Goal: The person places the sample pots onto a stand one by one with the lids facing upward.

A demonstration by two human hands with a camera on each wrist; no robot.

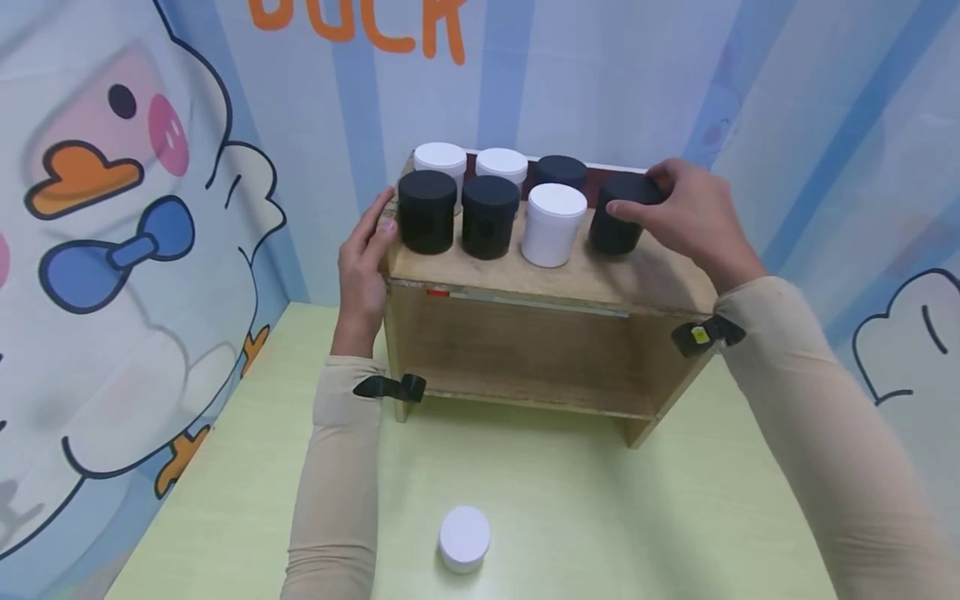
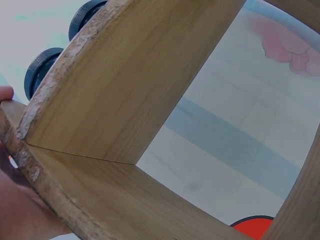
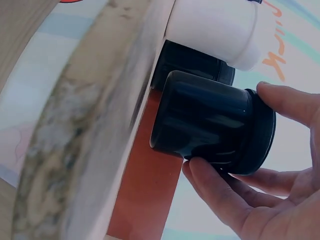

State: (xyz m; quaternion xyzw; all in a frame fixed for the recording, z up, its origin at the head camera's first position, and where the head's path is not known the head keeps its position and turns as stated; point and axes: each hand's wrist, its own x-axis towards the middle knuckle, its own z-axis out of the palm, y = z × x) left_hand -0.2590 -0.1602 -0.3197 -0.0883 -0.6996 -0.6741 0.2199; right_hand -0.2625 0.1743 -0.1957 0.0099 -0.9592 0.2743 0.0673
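My right hand (image 1: 693, 212) pinches a black lidded jar (image 1: 618, 225) around its lid, at the right end of the wooden shelf's top. In the right wrist view, the thumb and fingers of that hand lie on opposite sides of the black jar (image 3: 205, 125). My left hand (image 1: 363, 267) rests against the left side of the wooden shelf (image 1: 525, 346), its fingertips by the top edge. Left of the held jar, the front row has a white jar (image 1: 553, 225) and two black jars, one (image 1: 490, 218) beside the other (image 1: 426, 212).
Behind stand two white jars, one (image 1: 439, 158) left of the other (image 1: 502, 164), and a black jar (image 1: 561, 171). A red-brown strip (image 3: 145, 185) runs along the shelf's back. One white jar (image 1: 464, 537) stands on the pale green table (image 1: 555, 500). A printed curtain (image 1: 600, 83) hangs behind.
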